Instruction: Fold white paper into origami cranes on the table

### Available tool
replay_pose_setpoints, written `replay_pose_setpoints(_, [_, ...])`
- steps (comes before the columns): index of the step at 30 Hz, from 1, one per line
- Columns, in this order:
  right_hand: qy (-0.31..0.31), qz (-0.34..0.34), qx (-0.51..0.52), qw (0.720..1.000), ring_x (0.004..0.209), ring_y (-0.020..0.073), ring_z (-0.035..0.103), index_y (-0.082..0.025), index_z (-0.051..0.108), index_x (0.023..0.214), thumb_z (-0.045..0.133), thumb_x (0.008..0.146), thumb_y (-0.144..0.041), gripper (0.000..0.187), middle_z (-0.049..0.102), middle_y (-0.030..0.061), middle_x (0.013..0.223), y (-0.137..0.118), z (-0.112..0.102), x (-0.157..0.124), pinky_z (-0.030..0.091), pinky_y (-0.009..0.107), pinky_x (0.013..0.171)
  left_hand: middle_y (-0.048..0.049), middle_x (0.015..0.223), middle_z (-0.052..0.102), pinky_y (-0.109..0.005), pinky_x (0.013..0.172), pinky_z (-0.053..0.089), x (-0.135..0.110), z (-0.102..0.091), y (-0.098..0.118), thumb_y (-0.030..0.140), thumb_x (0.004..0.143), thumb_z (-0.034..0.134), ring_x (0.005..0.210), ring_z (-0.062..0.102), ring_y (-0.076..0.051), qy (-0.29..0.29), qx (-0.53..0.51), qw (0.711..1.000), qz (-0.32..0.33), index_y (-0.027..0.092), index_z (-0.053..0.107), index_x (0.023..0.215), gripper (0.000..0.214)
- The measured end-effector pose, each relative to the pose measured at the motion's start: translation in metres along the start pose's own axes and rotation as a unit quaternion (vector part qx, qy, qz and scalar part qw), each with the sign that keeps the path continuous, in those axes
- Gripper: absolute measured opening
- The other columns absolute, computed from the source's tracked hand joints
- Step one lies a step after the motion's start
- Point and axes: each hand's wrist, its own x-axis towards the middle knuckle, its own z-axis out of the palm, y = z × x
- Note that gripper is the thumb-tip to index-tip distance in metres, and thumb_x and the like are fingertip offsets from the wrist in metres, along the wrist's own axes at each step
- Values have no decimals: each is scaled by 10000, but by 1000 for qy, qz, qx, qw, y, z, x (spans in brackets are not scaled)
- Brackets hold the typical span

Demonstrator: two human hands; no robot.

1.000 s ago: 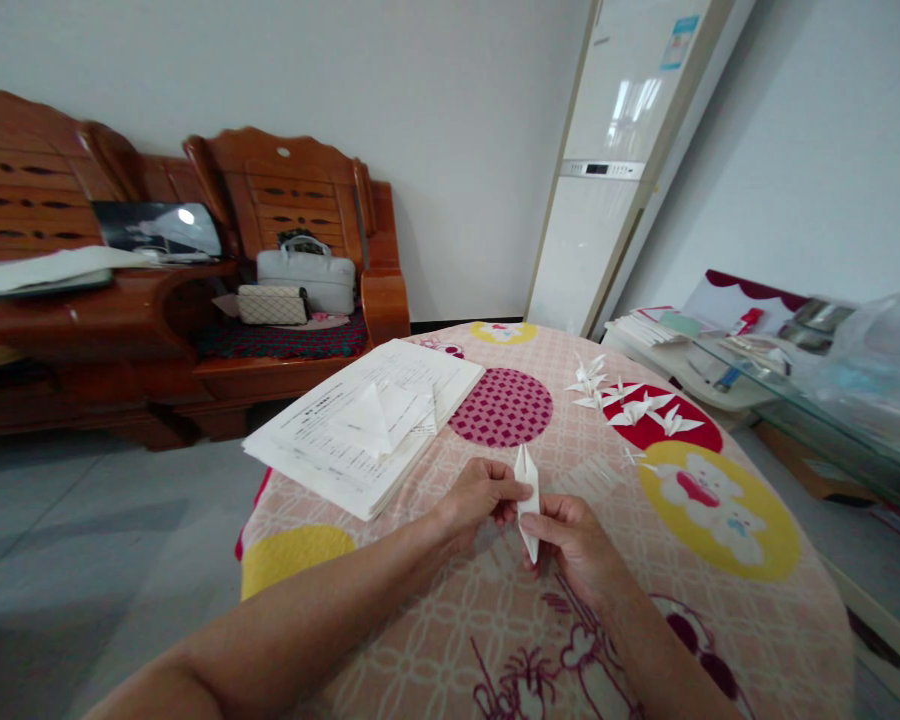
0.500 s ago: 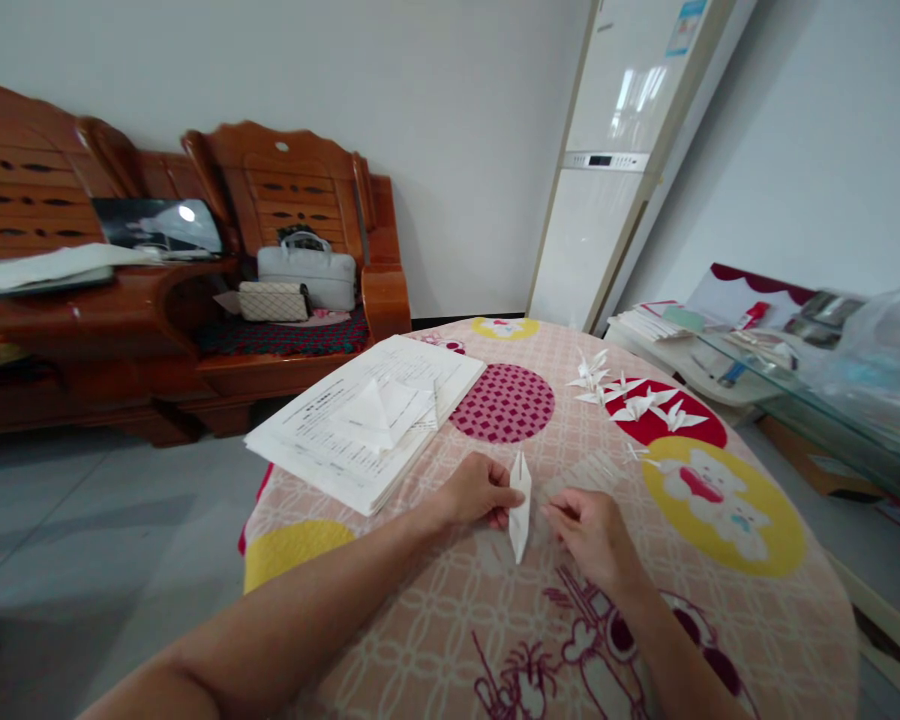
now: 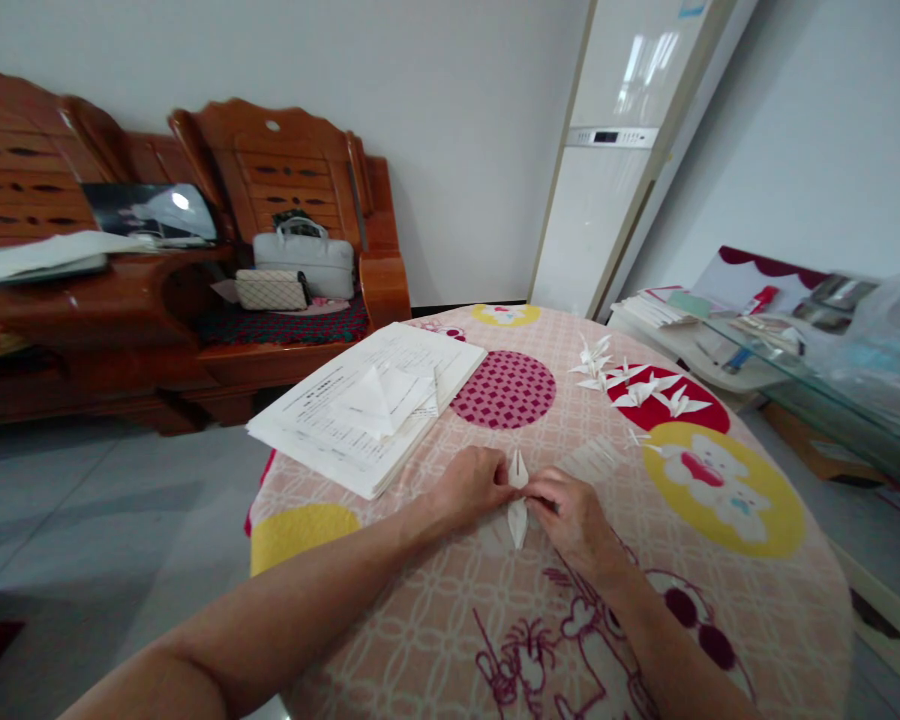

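Observation:
A small folded white paper piece (image 3: 518, 495), narrow and pointed at both ends, lies on the round table's patterned pink cloth (image 3: 645, 620). My left hand (image 3: 471, 487) pinches it from the left with closed fingers. From the right, my right hand (image 3: 576, 515) grips the same piece, fingertips meeting at its middle. Both forearms reach in from the bottom of the view.
A stack of printed sheets (image 3: 360, 405) with loose folded paper on top lies at the table's left. Several finished white paper cranes (image 3: 634, 380) sit at the far right. A wooden sofa (image 3: 195, 260) with bags, a tall white air conditioner (image 3: 607, 160) and a cluttered glass table (image 3: 795, 350) surround it.
The paper piece went from held upright in both hands down to the cloth. My right hand let go briefly, then came back and pinched it again. The camera tilted slightly downward.

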Motion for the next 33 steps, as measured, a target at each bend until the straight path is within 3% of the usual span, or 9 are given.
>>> replay_pose_setpoints(4, [-22, -19, -26, 999, 799, 177, 591, -164, 707, 773, 496, 798, 15, 278, 633, 70, 843, 1, -2, -1, 455, 277, 718, 3, 720, 594, -209, 606, 377, -7, 1, -3, 140, 743, 628, 672, 531, -114, 1, -29, 993, 115, 148, 625, 771, 29])
replay_pose_setpoints(7, [-36, -35, -43, 998, 818, 183, 585, -154, 706, 795, 485, 756, 57, 309, 630, 72, 851, 4, -3, -2, 458, 283, 730, -35, 806, 616, -222, 714, 427, -10, -2, -5, 82, 804, 542, 776, 565, -128, -29, -40, 977, 208, 141, 646, 795, 120])
replay_pose_setpoints(10, [-52, -39, -46, 997, 830, 179, 583, -160, 704, 836, 482, 722, 79, 345, 627, 63, 868, 6, -5, -3, 461, 282, 744, -54, 865, 639, -239, 774, 446, -12, -11, -7, 58, 805, 518, 846, 585, -148, -72, -26, 965, 252, 142, 664, 873, 181])
replay_pose_setpoints(14, [-84, -43, -38, 995, 858, 175, 583, -176, 696, 885, 516, 721, 60, 339, 622, 55, 918, 5, -9, -3, 469, 283, 771, -75, 991, 643, -252, 820, 454, -16, -22, -8, 81, 778, 589, 935, 595, -174, -108, -4, 953, 281, 146, 661, 993, 236])
replay_pose_setpoints(19, [-104, -48, -48, 992, 904, 191, 577, -169, 685, 901, 561, 740, 24, 280, 615, 71, 964, 5, -12, -3, 469, 300, 807, -86, 986, 645, -256, 806, 458, -19, -21, -11, 154, 859, 572, 924, 604, -178, -114, 46, 942, 313, 156, 661, 988, 157])
replay_pose_setpoints(27, [-106, -58, -51, 991, 916, 193, 574, -180, 683, 928, 558, 747, 23, 299, 615, 68, 960, 9, -11, -4, 467, 306, 825, -85, 934, 651, -261, 768, 454, -17, -15, -18, 206, 931, 482, 888, 608, -172, -85, 126, 917, 369, 149, 638, 984, 174])
replay_pose_setpoints(33, [-107, -50, -52, 992, 914, 191, 566, -173, 673, 921, 576, 753, 9, 266, 597, 66, 959, 4, -11, -4, 462, 302, 815, -69, 871, 646, -255, 714, 445, -20, -9, -14, 199, 898, 513, 819, 601, -164, -57, 146, 924, 349, 142, 634, 911, 134])
